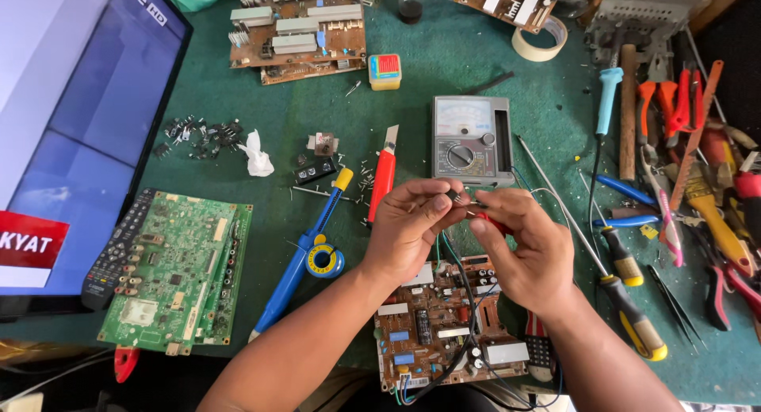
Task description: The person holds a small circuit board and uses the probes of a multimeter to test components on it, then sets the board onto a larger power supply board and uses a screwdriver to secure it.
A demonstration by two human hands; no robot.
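My left hand (408, 226) pinches a small dark electronic component (457, 197) between thumb and fingers. Facing it, my right hand (523, 242) holds a red probe (493, 220) whose tip touches the component. Both hands hover above a brown circuit board (444, 329) with black and coloured wires running off it. Just behind the hands lies a grey analogue multimeter (472, 139).
A green circuit board (178, 273) and a remote control (119, 249) lie at left beside a lit screen (71, 119). A blue desoldering pump (305, 253), solder reel (325, 261) and red cutter (383, 178) sit centre. Screwdrivers (626, 293), pliers and brushes crowd the right; tape roll (539, 40) at back.
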